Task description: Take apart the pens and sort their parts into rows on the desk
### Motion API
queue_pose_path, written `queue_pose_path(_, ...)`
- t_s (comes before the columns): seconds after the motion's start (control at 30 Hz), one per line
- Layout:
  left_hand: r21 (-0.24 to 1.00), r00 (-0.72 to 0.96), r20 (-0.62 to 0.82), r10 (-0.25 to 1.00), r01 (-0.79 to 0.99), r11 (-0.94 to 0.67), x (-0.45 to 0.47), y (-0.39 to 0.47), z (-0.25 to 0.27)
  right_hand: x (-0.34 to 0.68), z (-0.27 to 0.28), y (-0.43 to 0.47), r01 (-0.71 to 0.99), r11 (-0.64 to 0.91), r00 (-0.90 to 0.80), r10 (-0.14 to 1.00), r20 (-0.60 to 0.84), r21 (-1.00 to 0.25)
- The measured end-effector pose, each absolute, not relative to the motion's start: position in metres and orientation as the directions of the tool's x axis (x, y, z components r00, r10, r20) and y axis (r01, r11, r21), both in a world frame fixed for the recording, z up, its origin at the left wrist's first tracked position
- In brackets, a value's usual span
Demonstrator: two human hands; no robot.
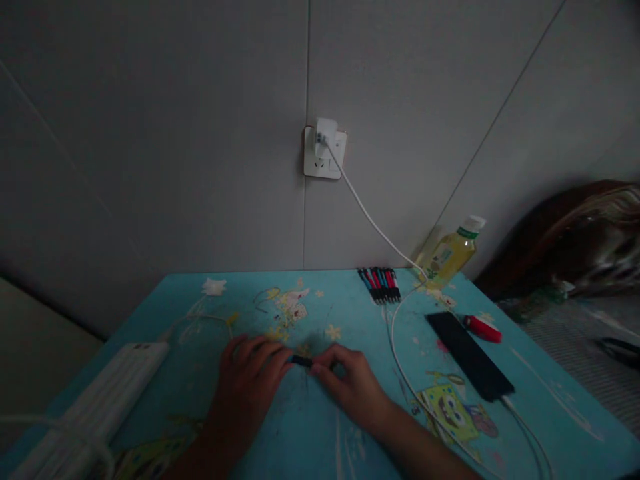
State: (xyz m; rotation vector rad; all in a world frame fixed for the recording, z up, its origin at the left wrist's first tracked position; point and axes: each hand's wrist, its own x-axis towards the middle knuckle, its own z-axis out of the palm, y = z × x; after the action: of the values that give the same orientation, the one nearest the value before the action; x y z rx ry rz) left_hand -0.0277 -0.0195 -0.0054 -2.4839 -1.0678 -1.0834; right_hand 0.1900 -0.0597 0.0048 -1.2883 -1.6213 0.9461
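Note:
Between my two hands lies a pen (301, 361) with a blue barrel and a dark grip section, held level just over the blue tabletop. My left hand (250, 373) is closed round its blue end, which the fingers mostly hide. The thumb and forefinger of my right hand (350, 380) pinch the dark end, so the tip is covered. Farther back, a row of several pens (380, 285) in red, blue and black lies side by side near the wall.
A white power strip (100, 407) lies at the left. On the right are a black phone (470, 357) with a charging cable, a red-handled object (483, 329) and a bottle of yellow drink (450, 253). A white cable (395, 333) runs from the wall charger (326, 137) across the table.

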Motion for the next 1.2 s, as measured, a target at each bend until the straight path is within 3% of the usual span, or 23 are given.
queue_pose_path(0.17, 0.089, 0.483, 0.735, 0.475, 0.626, -0.775, -0.027, -0.021, -0.008, 0.18, -0.001, -0.064, 0.082, 0.063, -0.236, 0.971, 0.042, -0.995)
queue_pose_path(0.23, 0.14, 0.449, 0.729, 0.517, 0.641, -0.755, -0.026, -0.022, -0.009, 0.178, -0.001, -0.064, 0.019, 0.01, -0.273, 0.962, 0.004, -1.0)
queue_pose_path(0.3, 0.297, 0.343, 0.689, 0.638, 0.669, -0.681, -0.025, -0.022, -0.011, 0.177, 0.0, -0.065, -0.02, -0.019, -0.281, 0.96, -0.012, -1.0)
queue_pose_path(0.37, 0.532, 0.219, 0.582, 0.783, 0.626, -0.57, -0.022, -0.022, -0.012, 0.175, 0.001, -0.066, -0.051, -0.028, -0.281, 0.96, -0.013, -0.998)
queue_pose_path(0.47, 0.863, 0.204, 0.384, 0.901, 0.268, -0.428, -0.018, -0.024, -0.011, 0.171, 0.0, -0.068, -0.073, -0.062, -0.315, 0.948, -0.036, -0.995)
queue_pose_path(0.53, 0.964, 0.242, 0.244, 0.939, 0.04, -0.261, -0.015, -0.024, -0.009, 0.169, -0.002, -0.069, -0.074, -0.086, -0.349, 0.936, -0.056, -0.994)
queue_pose_path(0.67, 0.979, 0.215, 0.145, 0.966, -0.175, -0.108, -0.012, -0.025, -0.002, 0.162, -0.004, -0.07, -0.046, -0.075, -0.346, 0.937, -0.055, -0.996)
queue_pose_path(0.87, 0.94, 0.229, 0.183, 0.956, -0.325, -0.102, -0.013, -0.033, 0.0, 0.158, 0.0, -0.074, 0.063, -0.028, -0.27, 0.962, -0.044, -0.998)
queue_pose_path(1.0, 0.891, 0.297, 0.231, 0.926, -0.448, -0.079, -0.018, -0.038, 0.004, 0.153, 0.004, -0.08, 0.009, -0.034, -0.331, 0.943, -0.035, -0.999)
queue_pose_path(1.1, 0.845, 0.317, 0.174, 0.932, -0.535, 0.025, -0.018, -0.034, 0.013, 0.151, 0.003, -0.081, -0.001, -0.092, -0.356, 0.931, -0.085, -0.996)
queue_pose_path(1.2, 0.839, 0.235, 0.05, 0.971, -0.538, 0.087, -0.016, -0.027, 0.018, 0.155, 0.001, -0.076, 0.161, -0.006, -0.26, 0.964, -0.048, -0.987)
